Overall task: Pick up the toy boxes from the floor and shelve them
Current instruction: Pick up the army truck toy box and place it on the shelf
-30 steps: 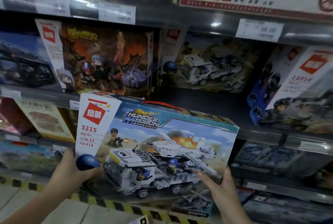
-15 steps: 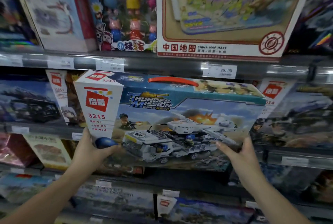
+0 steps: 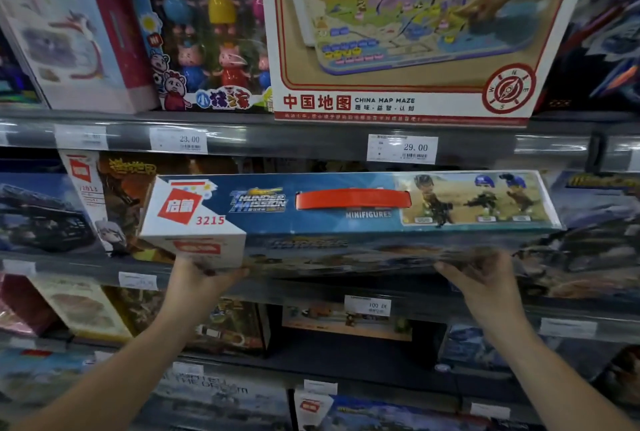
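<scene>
Two bare forearms come up from the bottom corners, and here are the hands. The left hand (image 3: pixel 199 280) grips the lower left corner of the Thunder Mission brick-set box (image 3: pixel 346 226). Its thumb lies along the front under the white panel, and the other fingers are out of sight beneath. The right hand (image 3: pixel 481 283) has the lower edge toward the right end, fingers curled up onto the front face. So it's a two-handed hold!

The box is up at the opening of the middle shelf (image 3: pixel 79 266), long side level and tipped so its top face looks at the camera. That face shows the number 3215, the word MINIFIGURES and three little soldiers printed at the right. A red carry handle (image 3: pixel 351 198) lies flat in the middle. Does the bottom rest on the shelf board? Can't tell, because the box itself hides that.

Between the two wrists, that shelf's front rail shows a price tag reading 100 (image 3: pixel 367 306), with more boxes in the dim bay below. Just behind the held box, on the left, stands another brick-set box (image 3: pixel 114 208) with a dark orange scene, partly covered.

Higher up, the upper shelf rail (image 3: pixel 277 139) carries the 23.00 tag (image 3: pixel 178 140) and the 29.00 tag (image 3: pixel 401 148). Standing above that rail are a windowed box of pig figures (image 3: pixel 207 32) and, right beside it, the big China Map Maze box (image 3: pixel 398 32).
</scene>
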